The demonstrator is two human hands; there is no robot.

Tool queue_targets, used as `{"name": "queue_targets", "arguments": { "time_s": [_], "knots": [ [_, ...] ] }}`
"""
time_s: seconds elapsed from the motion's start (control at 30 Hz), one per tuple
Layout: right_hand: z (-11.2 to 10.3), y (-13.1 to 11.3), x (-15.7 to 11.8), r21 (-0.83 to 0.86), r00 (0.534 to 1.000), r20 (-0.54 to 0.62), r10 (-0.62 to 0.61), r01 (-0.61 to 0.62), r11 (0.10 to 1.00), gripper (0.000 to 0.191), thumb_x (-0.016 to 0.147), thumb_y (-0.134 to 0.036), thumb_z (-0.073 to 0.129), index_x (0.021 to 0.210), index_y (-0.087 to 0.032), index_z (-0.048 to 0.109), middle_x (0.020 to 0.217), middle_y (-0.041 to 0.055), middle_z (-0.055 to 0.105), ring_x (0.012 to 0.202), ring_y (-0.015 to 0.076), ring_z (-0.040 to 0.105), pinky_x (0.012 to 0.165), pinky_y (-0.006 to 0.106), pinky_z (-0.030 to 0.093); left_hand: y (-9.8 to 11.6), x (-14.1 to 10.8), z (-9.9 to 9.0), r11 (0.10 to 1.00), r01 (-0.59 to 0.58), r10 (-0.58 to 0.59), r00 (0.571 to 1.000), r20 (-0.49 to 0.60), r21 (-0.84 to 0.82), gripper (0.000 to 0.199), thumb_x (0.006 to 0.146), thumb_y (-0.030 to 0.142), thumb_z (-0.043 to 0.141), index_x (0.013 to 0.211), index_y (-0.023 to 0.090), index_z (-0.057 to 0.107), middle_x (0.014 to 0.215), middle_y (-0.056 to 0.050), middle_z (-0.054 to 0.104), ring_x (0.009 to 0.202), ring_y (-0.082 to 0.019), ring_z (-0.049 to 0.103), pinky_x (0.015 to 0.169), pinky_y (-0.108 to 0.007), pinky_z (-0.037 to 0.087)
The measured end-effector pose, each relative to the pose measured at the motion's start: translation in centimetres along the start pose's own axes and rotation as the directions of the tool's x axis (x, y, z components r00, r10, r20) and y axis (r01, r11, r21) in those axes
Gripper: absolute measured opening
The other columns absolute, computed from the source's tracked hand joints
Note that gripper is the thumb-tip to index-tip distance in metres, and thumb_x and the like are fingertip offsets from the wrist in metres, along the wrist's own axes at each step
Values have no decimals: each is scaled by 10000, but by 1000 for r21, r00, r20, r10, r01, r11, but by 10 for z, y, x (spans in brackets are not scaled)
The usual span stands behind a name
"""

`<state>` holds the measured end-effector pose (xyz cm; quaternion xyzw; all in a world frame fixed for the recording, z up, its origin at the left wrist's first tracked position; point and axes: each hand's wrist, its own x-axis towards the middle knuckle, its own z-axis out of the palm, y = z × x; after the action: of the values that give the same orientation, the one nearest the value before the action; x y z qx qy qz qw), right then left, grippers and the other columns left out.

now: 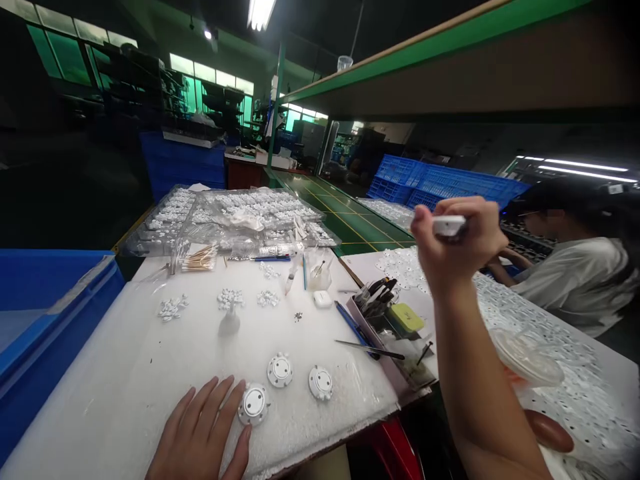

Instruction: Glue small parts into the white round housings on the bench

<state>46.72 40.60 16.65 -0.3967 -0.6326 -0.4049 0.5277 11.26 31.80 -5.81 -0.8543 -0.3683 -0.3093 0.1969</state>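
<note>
A left hand [205,427] is lying open at the near edge of a white work surface [125,380], its index finger and thumb bracketing the nearest round disc [254,401] without closing around it; I can't tell how firmly they are pressing. The right hand [465,240] is clenching a pale, blunt-ended object [449,225] well above the bench, mostly hidden by the fist and impossible to identify. Two matching discs are sitting just beyond, a middle disc [280,370] and a right-hand disc [321,383]. To my eye, the loosely held disc could be skidding off the near edge if something were striking it off-centre, since the surface is looking smooth and glossy. A swinging sleeve or wrist could be toppling the narrow-necked bottle [230,323], or scattering the tiny dark bits [299,317] farther right. The discs are showing matte white faces, two dark round holes and knobbly rims; the bottle is looking frosted and translucent. Slim metal tweezers [370,348] are lying to the right, while wooden-stemmed cotton swabs [200,258] are resting bundled at the far left.
</note>
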Motion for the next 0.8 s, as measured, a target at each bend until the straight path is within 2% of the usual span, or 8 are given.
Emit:
{"name": "queue_targets", "arguments": {
  "time_s": [0.03,0.1,0.17,0.23,0.37,0.57,0.7,0.8],
  "knots": [
    [1,-26,-6,94,998,10,-57,56,994,247,811,-276,681,812,-234,438,743,17,530,664,144,526,613,293,407,1,2,-3,1000,2,-2,1000,6,-4,385,834,305,555,1188,157,588,1150,-67,659,1051,-245,584,1001,-388,340],
    [1,-72,-25,245,954,236,-184,125,961,245,809,-234,683,826,-231,438,740,5,537,685,150,528,620,296,413,3,5,-8,1000,13,-13,1000,25,-10,380,838,284,555,1189,143,587,1153,-73,655,1059,-249,577,1005,-397,329],
    [1,-104,-48,337,818,469,-334,183,923,222,842,-252,647,791,-223,433,710,4,536,674,152,504,618,303,398,4,6,-10,1000,21,-21,999,31,-10,369,841,270,554,1183,139,590,1148,-74,656,1060,-249,575,1002,-399,328],
    [5,-123,-74,360,694,607,-387,193,913,229,886,-299,587,744,-213,430,675,10,522,663,158,478,607,302,373,5,6,-11,1000,23,-23,999,39,-2,366,842,265,553,1183,138,591,1150,-73,656,1064,-251,571,997,-398,332],
    [24,-130,-124,312,581,779,-237,-30,950,259,905,-368,546,738,-192,455,693,24,520,679,164,472,616,287,364,5,7,-10,999,30,-30,998,58,-10,378,843,259,556,1197,130,584,1167,-76,649,1081,-261,565,997,-408,333],
    [37,-122,-162,141,289,957,-23,-395,908,253,882,-387,590,798,-182,468,774,13,547,703,151,501,631,260,367,7,8,-12,993,95,-92,995,43,-73,356,868,292,545,1191,148,589,1142,-57,662,1072,-241,572,1017,-388,332],
    [37,-121,-155,80,221,975,22,-443,893,285,883,-415,590,778,-180,468,801,19,546,737,156,508,651,261,374,7,9,-12,991,108,-107,994,25,-82,344,868,282,549,1177,142,600,1138,-59,668,1076,-243,573,1021,-386,332],
    [40,-123,-142,101,234,972,-10,-382,918,290,872,-418,608,771,-177,482,822,33,557,795,175,513,696,281,382,7,10,-11,986,129,-129,992,7,-105,324,880,299,533,1158,156,618,1129,-47,676,1060,-237,587,1009,-377,341]
  ]
}}
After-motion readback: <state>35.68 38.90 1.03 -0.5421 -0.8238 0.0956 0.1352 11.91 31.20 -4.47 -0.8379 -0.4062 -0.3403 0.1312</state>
